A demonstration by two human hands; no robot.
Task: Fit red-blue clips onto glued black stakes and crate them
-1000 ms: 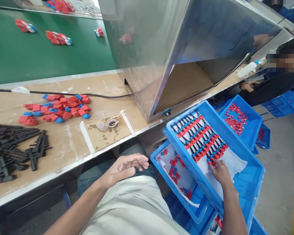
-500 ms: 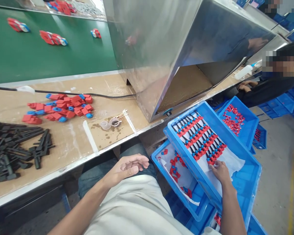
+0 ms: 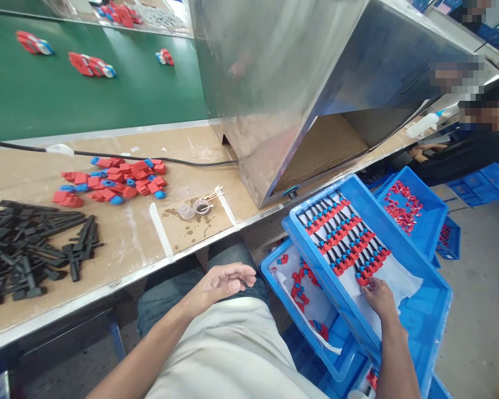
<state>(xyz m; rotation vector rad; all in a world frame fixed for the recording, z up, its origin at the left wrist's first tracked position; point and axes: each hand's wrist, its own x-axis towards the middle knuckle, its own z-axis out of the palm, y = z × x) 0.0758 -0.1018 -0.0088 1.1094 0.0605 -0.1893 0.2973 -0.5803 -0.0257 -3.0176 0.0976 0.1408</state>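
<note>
My left hand (image 3: 221,286) hovers above my lap, palm turned inward, its fingers loosely curled and apart with nothing in them. Over the upper blue tray (image 3: 424,305), my right hand (image 3: 380,299) has its fingertips closed on the red end of a red, blue and black plastic part (image 3: 362,279). That part lies at the near end of the lowest row, on a white sheet (image 3: 405,277). Several rows of matching assembled parts (image 3: 344,235) fill the tray's far side, black stems pointing away from me.
A lower blue tray (image 3: 269,265) with loose red and blue pieces sits under the first. On the bench lie a heap of red and blue pieces (image 3: 116,180), black stems (image 3: 29,244) and small cups (image 3: 200,207). A metal hood (image 3: 274,100) stands behind; a co-worker (image 3: 482,147) sits at right.
The view has shifted slightly, so the bench and trays appear a little further right. My right hand stays at the same part in the row, and my left hand keeps its pose.
</note>
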